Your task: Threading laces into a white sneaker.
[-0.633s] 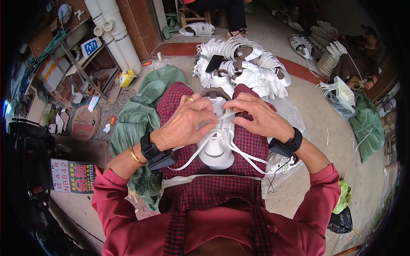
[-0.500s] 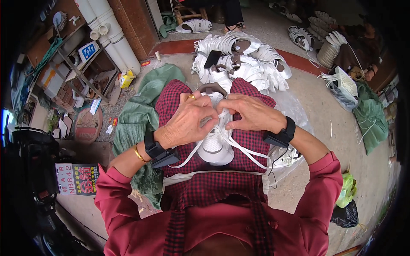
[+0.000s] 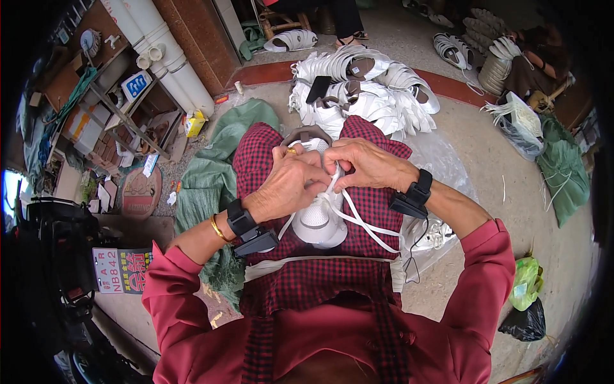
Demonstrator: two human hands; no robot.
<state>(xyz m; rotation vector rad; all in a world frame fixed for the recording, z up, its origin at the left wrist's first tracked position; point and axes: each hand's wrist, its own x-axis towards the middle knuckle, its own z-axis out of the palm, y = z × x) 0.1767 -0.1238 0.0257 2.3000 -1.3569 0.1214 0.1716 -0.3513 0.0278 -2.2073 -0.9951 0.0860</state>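
A white sneaker [image 3: 316,224] with a brown-grey collar lies on my lap, its toe toward me, on the red-and-black checked apron [image 3: 256,153]. Both hands meet over its lacing. My left hand [image 3: 291,182] pinches a white shoelace at the left of the tongue, thumb and forefinger together. From the right, my right hand [image 3: 368,168] also grips the lace between thumb and bent forefinger. The white shoelace [image 3: 368,225] crosses between the fingers, and a loose length trails over the right side of the lap. The fingers partly cover the eyelets.
A heap of white shoe uppers [image 3: 377,96] lies ahead with a black phone [image 3: 318,89] on it. Clear plastic sheeting [image 3: 448,173] spreads at right; a green sack [image 3: 208,169] lies at left. Another person's legs [image 3: 345,22] show at the far end.
The lace between my fingers is pulled up more upright above the tongue. My right hand has shifted slightly left, and the sneaker has turned a little.
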